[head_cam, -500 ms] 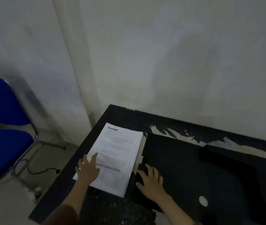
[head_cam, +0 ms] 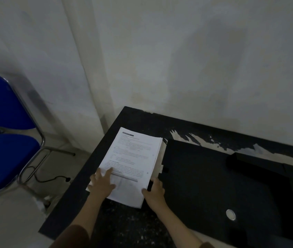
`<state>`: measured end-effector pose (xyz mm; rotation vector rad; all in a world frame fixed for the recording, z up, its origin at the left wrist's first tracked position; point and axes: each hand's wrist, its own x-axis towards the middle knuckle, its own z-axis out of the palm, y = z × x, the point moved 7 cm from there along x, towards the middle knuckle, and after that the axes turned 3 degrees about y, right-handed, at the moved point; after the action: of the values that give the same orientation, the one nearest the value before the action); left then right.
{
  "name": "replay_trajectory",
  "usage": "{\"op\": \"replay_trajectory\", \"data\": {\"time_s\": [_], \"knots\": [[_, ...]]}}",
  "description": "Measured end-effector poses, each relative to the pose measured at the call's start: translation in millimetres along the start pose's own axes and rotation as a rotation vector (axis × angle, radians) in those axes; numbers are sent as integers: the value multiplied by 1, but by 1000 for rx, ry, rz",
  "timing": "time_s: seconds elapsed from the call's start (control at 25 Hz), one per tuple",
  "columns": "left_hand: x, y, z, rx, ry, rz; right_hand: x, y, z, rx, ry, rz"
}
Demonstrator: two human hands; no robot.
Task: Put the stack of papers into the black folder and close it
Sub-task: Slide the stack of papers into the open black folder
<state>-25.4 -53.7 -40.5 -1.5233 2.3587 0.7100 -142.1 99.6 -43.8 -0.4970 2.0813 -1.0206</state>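
Two hands frame the near end of the stack of papers point(head_cam: 133, 163), which lies flat on the dark bench point(head_cam: 142, 120) just left of the black folder point(head_cam: 213, 179). That folder lies open, spread wide to the right, with a small round metal snap point(head_cam: 230, 214) near its near edge. The left hand point(head_cam: 101, 183) rests palm down on the top sheet, fingers spread, gripping nothing. The right hand point(head_cam: 154, 191) sits against the stack's near right corner; whether its grip pinches the sheets or only touches their edge I cannot tell, since the fingertips are hidden there.

The step in hand looks like gathering the stack for a lift. To do it well, the right fingers should slide fully under the bottom sheet while the left palm holds the pile square, so no pages fan out. The right edge already looks slightly stepped, so tapping it even first would help. Then both hands should carry the pile level and set it down inside the open folder, clear of its flaps.
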Motion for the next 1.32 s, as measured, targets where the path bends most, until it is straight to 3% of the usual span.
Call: {"op": "replay_trajectory", "data": {"time_s": [0.08, 0.28, 0.56, 0.64, 0.76, 1.08, 1.2, 1.32], "knots": [[1, -1, 0, 5, 5, 2, -1, -3, 4, 209, -10, 22], [6, -5, 3, -62, -10, -2, 1, -7, 5, 385, -18, 48], [18, 10, -3, -563, 20, -63, -2, 6, -56, 613, -73, 132], [15, 28, 2, -768, -45, -27, -6, 21, -83, 636, -71, 138], [6, 67, 11, -864, -107, 93, -16, 48, -126, 636, -28, 135], [-44, 166, 58, -841, -191, 317, -44, 122, -210, 356, 253, 149], [-55, 177, 73, -823, -175, 323, -56, 135, -228, 67, 326, 73], [-61, 181, 80, -820, -150, 329, -79, 155, -264, -319, 602, 63]]}}
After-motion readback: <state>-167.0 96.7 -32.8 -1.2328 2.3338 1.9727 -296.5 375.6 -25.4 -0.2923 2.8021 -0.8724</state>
